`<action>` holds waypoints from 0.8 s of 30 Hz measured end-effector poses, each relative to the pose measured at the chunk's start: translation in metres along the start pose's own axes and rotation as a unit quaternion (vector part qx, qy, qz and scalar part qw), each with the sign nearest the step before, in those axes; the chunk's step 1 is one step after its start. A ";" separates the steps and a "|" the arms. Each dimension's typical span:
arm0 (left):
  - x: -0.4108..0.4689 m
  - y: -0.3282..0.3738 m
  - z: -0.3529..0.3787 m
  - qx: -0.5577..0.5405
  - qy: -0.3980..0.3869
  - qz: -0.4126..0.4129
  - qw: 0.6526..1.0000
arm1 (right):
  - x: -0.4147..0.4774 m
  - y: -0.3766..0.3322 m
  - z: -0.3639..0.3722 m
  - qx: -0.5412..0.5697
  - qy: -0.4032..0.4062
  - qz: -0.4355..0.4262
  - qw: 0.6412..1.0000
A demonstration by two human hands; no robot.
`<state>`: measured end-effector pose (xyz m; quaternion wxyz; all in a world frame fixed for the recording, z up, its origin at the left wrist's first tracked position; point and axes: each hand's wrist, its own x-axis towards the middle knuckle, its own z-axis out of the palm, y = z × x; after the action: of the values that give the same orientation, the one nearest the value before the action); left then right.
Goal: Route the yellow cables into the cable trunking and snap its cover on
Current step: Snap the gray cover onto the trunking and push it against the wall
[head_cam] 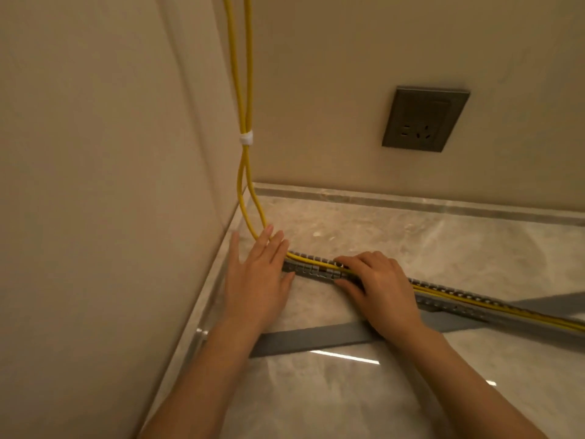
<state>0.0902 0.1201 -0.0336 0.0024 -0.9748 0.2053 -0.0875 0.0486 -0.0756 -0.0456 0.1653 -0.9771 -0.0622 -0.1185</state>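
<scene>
Two yellow cables [241,90] hang down the wall corner, bound by a white tie [246,138], then bend onto the marble floor and run inside the grey slotted trunking [311,269]. The trunking lies diagonally toward the right edge, with the cables [506,312] lying in its channel. My left hand [258,277] rests flat, fingers spread, on the trunking's left end and the cable bend. My right hand [376,286] presses down on the trunking and cables with curled fingers. A flat grey cover strip [310,339] lies on the floor, passing under my right wrist and the trunking.
A grey wall socket [424,120] sits on the back wall at upper right. The beige side wall [95,185] stands close on the left. A marble skirting [411,201] runs along the base of the back wall.
</scene>
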 end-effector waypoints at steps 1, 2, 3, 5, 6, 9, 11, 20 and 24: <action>-0.001 -0.002 0.001 -0.005 0.011 -0.002 1.000 | 0.001 0.000 0.000 0.005 -0.003 -0.002 1.000; -0.002 -0.005 0.002 -0.009 0.020 -0.009 1.000 | 0.002 0.000 0.000 0.010 -0.007 -0.005 1.000; -0.002 -0.008 0.003 -0.007 0.022 -0.017 1.000 | 0.003 0.000 -0.001 0.014 -0.010 -0.007 1.000; -0.003 -0.011 0.005 0.003 0.019 -0.034 0.999 | 0.004 0.001 -0.002 0.028 -0.014 -0.003 1.000; -0.004 -0.013 0.007 0.001 0.016 -0.035 0.999 | 0.004 0.001 -0.003 0.032 -0.019 0.002 0.999; 0.000 -0.013 0.006 0.001 -0.022 -0.024 0.999 | 0.005 0.000 -0.005 0.006 -0.034 -0.014 0.999; 0.005 -0.015 0.005 -0.013 -0.030 -0.020 0.999 | 0.001 -0.003 -0.008 -0.018 -0.017 -0.052 0.998; -0.007 0.012 -0.021 -0.224 -0.042 0.082 0.970 | -0.040 -0.024 -0.005 -0.008 -0.097 -0.127 0.987; -0.029 0.042 -0.015 -0.188 -0.102 0.137 0.967 | -0.049 -0.020 -0.005 0.024 -0.083 -0.089 0.992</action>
<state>0.0447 0.0939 -0.0256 -0.1480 -0.9241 0.3483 0.0539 -0.0030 -0.0630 -0.0469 0.1722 -0.9698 -0.1656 -0.0492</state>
